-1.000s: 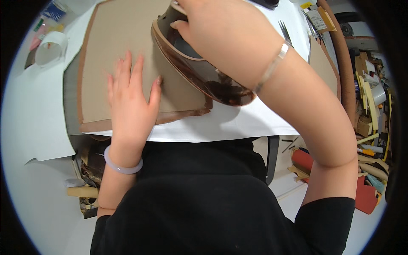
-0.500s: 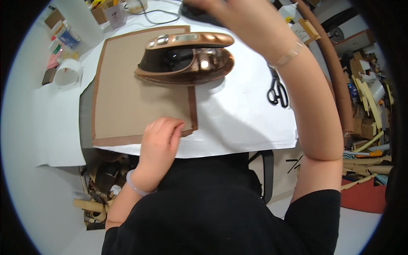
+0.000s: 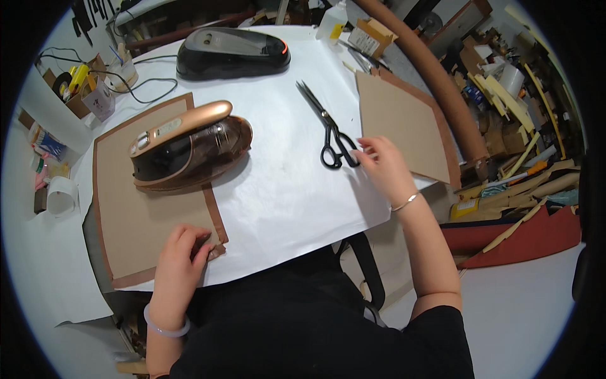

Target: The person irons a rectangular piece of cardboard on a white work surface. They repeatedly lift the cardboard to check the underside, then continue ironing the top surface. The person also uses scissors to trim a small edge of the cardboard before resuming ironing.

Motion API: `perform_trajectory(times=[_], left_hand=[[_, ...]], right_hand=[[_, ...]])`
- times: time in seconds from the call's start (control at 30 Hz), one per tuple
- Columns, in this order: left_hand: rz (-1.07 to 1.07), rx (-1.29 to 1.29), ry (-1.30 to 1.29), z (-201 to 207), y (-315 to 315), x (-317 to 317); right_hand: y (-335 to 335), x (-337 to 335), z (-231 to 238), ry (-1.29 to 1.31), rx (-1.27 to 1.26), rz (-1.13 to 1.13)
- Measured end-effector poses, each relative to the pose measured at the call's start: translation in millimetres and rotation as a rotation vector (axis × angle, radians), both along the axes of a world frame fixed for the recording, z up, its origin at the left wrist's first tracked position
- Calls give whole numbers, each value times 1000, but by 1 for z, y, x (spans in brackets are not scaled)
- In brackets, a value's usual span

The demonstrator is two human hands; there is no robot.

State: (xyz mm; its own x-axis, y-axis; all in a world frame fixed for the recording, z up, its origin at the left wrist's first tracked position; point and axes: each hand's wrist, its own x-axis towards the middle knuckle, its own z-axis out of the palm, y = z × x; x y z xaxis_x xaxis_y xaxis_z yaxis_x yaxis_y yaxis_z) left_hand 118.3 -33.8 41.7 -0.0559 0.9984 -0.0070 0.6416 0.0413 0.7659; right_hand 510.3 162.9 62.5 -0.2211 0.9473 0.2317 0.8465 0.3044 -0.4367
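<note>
We can't read any txt for sure, all too small/blurry. We see a yellow label [image 3: 338,30] on the btl [image 3: 327,25], a white label [image 3: 362,42] on the box [image 3: 382,36], dark marks on the pale container [image 3: 98,103], & tiny unreadable markings on the iron [image 3: 199,151].

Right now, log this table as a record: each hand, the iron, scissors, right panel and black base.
left hand: near right corner of the left panel; grip on its brown edging unclear
right hand: fingers parted beside the scissors handles; contact unclear
iron: unheld, on the left panel, reaching past its right edge
scissors: on the white sheet, blades pointing away
right panel: right of the scissors
black base: far side of the sheet
</note>
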Motion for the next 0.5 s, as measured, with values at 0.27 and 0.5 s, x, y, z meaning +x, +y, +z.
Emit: perform_trajectory(times=[0.27, 0.5], left_hand=[[-120, 80, 100, 0, 10, -3], [-127, 206, 178, -8, 1, 0]], right_hand=[[22, -32, -23, -270, -252, -117], [-8, 8, 9, 840, -976, 43]])
